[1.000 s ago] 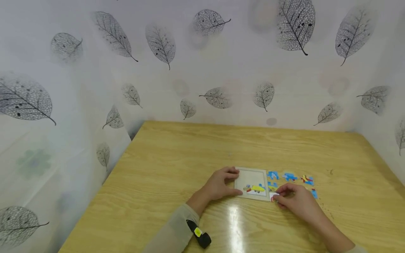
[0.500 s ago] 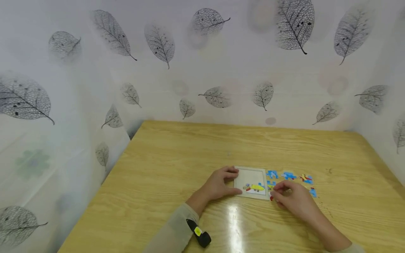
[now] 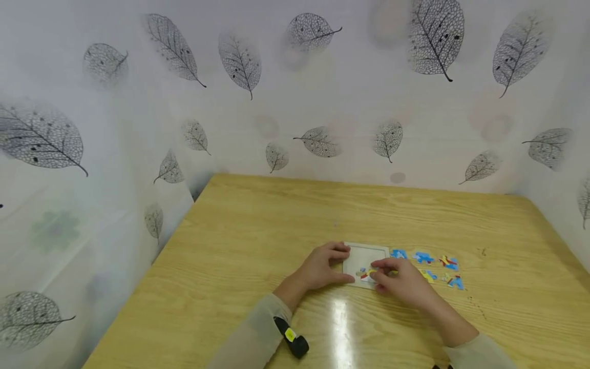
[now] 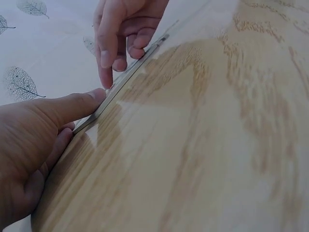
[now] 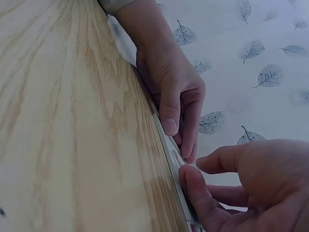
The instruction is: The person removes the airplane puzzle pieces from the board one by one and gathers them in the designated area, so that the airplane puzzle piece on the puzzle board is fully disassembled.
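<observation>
A pale square puzzle tray [image 3: 348, 264] lies on the table, with a few colored jigsaw pieces [image 3: 363, 273] fitted along its near side. My left hand [image 3: 324, 266] grips the tray's left edge, thumb at the near corner and fingers at the far corner. Over the tray's near right part, my right hand [image 3: 401, 282] pinches a jigsaw piece between thumb and forefinger; the fingers hide most of it. In the right wrist view, the fingertips [image 5: 190, 176] are right at the tray's rim [image 5: 170, 154]. The left thumb [image 4: 94, 99] shows on the rim in the left wrist view.
Several loose jigsaw pieces lie right of the tray, among them a blue one [image 3: 423, 257], a red and yellow one [image 3: 448, 263] and another blue one [image 3: 455, 282]. The wooden table [image 3: 258, 220] meets a leaf-patterned backdrop [image 3: 345, 102] at its far edge.
My right hand has moved left from beside the tray, where it was at a white and red jigsaw piece, to over the tray. The left hand keeps its hold.
</observation>
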`<action>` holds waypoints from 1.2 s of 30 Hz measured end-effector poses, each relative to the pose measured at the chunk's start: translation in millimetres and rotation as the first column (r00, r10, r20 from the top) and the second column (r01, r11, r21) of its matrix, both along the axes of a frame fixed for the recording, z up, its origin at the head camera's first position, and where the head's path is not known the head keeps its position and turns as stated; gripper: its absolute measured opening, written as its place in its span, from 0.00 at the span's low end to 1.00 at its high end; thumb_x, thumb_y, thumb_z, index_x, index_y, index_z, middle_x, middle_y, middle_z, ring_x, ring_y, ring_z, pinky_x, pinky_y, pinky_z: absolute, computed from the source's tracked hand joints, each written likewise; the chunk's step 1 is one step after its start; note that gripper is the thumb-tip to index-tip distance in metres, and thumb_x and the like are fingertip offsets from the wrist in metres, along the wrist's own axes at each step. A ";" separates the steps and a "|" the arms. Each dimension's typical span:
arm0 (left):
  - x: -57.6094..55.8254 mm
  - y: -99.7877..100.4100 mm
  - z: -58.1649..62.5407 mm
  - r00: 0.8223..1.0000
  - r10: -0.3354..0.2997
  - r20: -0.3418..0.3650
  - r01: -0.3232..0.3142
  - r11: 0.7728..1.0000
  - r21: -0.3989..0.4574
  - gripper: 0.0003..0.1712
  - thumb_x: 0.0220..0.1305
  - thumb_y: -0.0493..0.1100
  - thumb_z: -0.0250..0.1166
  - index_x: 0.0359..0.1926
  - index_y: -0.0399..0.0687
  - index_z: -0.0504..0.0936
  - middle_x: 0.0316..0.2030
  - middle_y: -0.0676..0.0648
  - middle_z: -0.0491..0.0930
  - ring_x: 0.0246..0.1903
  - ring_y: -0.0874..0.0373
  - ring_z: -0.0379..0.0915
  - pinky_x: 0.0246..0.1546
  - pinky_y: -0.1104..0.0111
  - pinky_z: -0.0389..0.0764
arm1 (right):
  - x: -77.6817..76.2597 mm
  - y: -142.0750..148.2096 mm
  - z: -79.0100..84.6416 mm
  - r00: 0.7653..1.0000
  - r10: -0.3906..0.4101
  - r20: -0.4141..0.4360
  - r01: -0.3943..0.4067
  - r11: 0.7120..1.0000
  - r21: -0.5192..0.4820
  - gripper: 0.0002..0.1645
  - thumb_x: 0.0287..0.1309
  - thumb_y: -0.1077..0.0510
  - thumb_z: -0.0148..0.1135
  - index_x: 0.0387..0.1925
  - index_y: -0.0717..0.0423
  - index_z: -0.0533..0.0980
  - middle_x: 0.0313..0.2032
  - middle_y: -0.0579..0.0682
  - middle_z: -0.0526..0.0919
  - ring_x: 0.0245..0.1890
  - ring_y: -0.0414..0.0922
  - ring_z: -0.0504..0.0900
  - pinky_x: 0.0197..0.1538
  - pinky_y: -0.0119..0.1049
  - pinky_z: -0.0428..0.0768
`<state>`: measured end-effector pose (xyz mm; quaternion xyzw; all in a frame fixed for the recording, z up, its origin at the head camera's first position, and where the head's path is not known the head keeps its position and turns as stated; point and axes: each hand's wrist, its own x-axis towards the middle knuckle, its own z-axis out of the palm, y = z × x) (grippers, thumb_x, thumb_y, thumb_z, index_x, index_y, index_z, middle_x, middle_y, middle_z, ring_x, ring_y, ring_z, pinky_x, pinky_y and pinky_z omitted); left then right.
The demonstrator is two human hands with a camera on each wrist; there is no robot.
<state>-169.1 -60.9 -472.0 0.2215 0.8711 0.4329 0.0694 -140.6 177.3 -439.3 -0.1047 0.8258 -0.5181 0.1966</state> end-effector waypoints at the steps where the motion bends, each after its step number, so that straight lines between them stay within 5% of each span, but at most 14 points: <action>1: 0.2 -0.3 0.0 1.000 0.000 0.001 0.000 1.000 0.001 0.36 0.52 0.47 0.79 0.60 0.38 0.80 0.63 0.51 0.77 0.70 0.55 0.65 0.72 0.67 0.66 | -0.1 -0.9 0.0 1.000 0.001 -0.002 -0.001 1.000 0.010 0.24 0.66 0.60 0.63 0.56 0.74 0.74 0.38 0.57 0.79 0.33 0.46 0.84 0.36 0.32 0.87; 11: 0.9 -2.4 0.3 1.000 0.007 0.007 -0.007 1.000 0.003 0.35 0.52 0.47 0.79 0.60 0.38 0.80 0.63 0.52 0.76 0.70 0.56 0.65 0.72 0.66 0.67 | -0.8 -3.0 3.2 0.999 0.040 -0.022 -0.038 0.996 0.078 0.15 0.68 0.61 0.59 0.50 0.69 0.78 0.34 0.54 0.82 0.32 0.45 0.82 0.34 0.32 0.86; 23: 0.6 -1.5 -1.3 1.000 0.011 0.007 -0.011 1.000 0.006 0.35 0.52 0.47 0.79 0.60 0.38 0.80 0.63 0.51 0.76 0.70 0.56 0.65 0.72 0.67 0.67 | -3.4 1.3 0.9 0.996 0.090 0.006 -0.089 0.995 -0.047 0.11 0.68 0.67 0.57 0.47 0.72 0.70 0.39 0.60 0.78 0.35 0.46 0.83 0.37 0.34 0.87; 36: -0.2 1.0 -3.1 1.000 -0.001 0.009 0.001 1.000 -0.010 0.36 0.53 0.50 0.78 0.61 0.41 0.80 0.63 0.53 0.76 0.70 0.57 0.65 0.71 0.66 0.69 | -3.0 26.1 -6.7 0.985 0.083 0.154 -0.045 0.971 -0.236 0.23 0.68 0.61 0.61 0.55 0.77 0.68 0.43 0.59 0.79 0.41 0.47 0.87 0.47 0.38 0.88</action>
